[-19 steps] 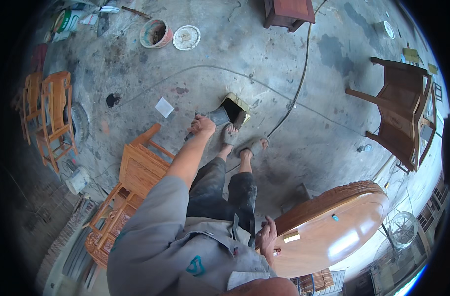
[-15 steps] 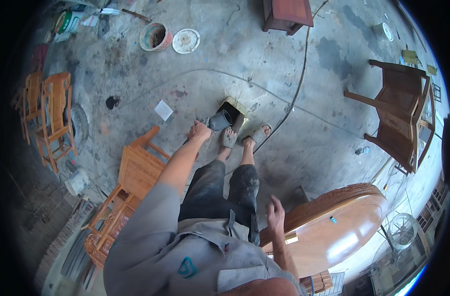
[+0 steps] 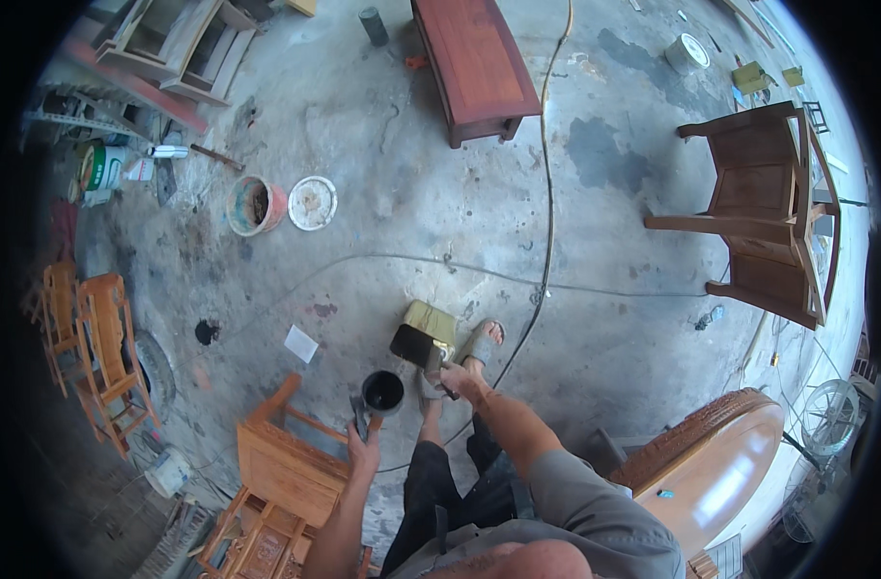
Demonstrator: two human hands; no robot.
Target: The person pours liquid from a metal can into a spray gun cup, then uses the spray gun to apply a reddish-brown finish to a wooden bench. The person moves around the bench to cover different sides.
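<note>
Hands clenched: left on dark cup, right seemingly on tin (yellow-green, rectangular).

Dark red bench, wooden chair, orange bucket beside white lid, black cable.

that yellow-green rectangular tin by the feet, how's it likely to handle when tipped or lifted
The yellow-green rectangular metal tin looks rigid, so it probably won't flex under the right hand touching it. It already sits tilted, so any liquid inside could slosh and shift its weight. The small dark round cup in the left hand is open-topped and may spill if jostled.
</note>
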